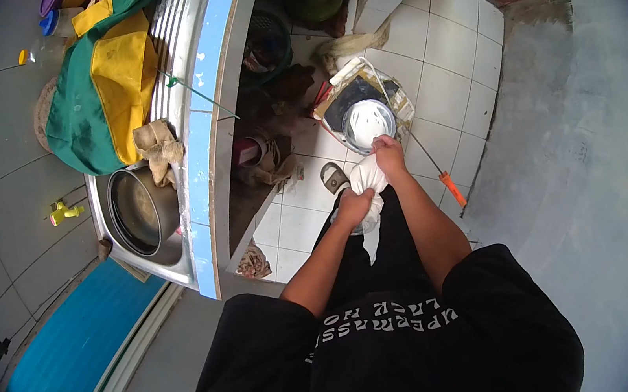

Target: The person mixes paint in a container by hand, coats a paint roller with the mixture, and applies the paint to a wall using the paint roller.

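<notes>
My left hand (355,208) is closed around the gathered body of a white plastic bag (369,176), whose loose end hangs below. My right hand (389,156) pinches the bag's upper end at the near rim of a round bucket (349,141). White paint-like material (370,119) fills much of the bucket's opening; I cannot tell whether it is flowing from the bag. Under and behind the bucket lies a dark, paint-stained tray (354,94). A paint roller with an orange handle (453,189) rests beside it, its white roller head (347,71) at the tray's far edge.
To the left stands a blue-tiled counter (198,187) with a metal sink holding a large pot (134,212). A green and yellow cloth (105,88) drapes over the drainboard. Under the counter are a basket (267,47) and a green gas cylinder (315,1). A grey wall (563,163) rises at right.
</notes>
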